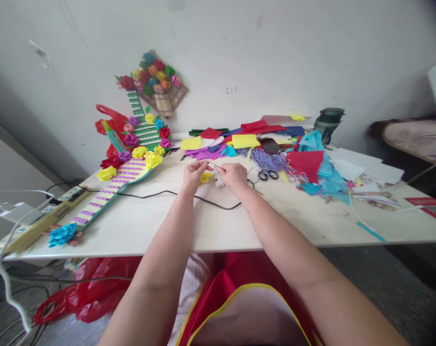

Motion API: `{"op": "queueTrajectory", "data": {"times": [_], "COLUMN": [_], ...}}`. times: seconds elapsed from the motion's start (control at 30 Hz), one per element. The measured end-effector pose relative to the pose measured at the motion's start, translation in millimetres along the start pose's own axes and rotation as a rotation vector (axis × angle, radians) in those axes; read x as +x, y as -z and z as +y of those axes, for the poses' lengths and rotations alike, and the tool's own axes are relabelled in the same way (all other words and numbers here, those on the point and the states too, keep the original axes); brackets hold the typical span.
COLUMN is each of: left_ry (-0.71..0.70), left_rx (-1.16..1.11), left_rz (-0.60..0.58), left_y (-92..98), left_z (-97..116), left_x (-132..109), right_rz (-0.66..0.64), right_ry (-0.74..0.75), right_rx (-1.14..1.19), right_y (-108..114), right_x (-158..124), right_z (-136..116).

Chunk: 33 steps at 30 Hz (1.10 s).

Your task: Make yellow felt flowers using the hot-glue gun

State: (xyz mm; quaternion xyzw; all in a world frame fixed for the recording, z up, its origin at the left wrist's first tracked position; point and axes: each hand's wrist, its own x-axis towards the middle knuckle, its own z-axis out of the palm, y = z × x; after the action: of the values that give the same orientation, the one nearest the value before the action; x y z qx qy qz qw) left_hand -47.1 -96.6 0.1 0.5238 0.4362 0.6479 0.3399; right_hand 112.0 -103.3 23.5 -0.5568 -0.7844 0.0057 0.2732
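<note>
Over the middle of the white table, my left hand (195, 176) and my right hand (233, 176) are close together with their fingers pinched. Between the fingertips runs a thin light-brown stick (214, 165), gripped at its right end by my right hand. The left fingertips are closed at its other end; whether they also hold something small is too fine to tell. Just beneath lie a yellow paper piece (206, 177) and a small whitish object (218, 179), partly hidden by my right hand. Black-handled scissors (268, 175) rest to the right of my hands.
A black cable (160, 192) crosses the table before my hands. Flower-decorated guitar shape (105, 197) and power strip (33, 223) are at left. Coloured paper (245, 141), purple yarn (266, 161) and a phone (270, 146) lie behind; a dark bottle (328, 126) stands back right.
</note>
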Motion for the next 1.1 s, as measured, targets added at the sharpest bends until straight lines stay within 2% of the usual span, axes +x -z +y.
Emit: {"op": "queueTrajectory", "data": {"times": [0.2, 0.47, 0.7, 0.83, 1.1], "left_ry": [-0.013, -0.188, -0.236, -0.186, 0.02], "left_rx": [0.133, 0.4, 0.541, 0.459, 0.099], "left_rz": [0.024, 0.121, 0.144, 0.13, 0.071], "left_y": [0.2, 0.5, -1.3, -0.6, -3.8], "left_z": [-2.7, 1.8, 2.8, 0.8, -0.4], "left_x": [1.4, 2.6, 3.2, 2.8, 0.6], "right_rz": [-0.014, -0.018, -0.038, -0.039, -0.034], "right_ry": [0.008, 0.101, 0.146, 0.148, 0.098], "right_rx": [-0.047, -0.102, -0.131, -0.126, -0.077], "right_y": [3.2, 0.4, 4.0, 3.4, 4.1], "right_x": [-1.8, -1.6, -3.2, -2.9, -3.1], "right_z": [-1.1, 0.7, -2.0, -2.4, -3.1]}}
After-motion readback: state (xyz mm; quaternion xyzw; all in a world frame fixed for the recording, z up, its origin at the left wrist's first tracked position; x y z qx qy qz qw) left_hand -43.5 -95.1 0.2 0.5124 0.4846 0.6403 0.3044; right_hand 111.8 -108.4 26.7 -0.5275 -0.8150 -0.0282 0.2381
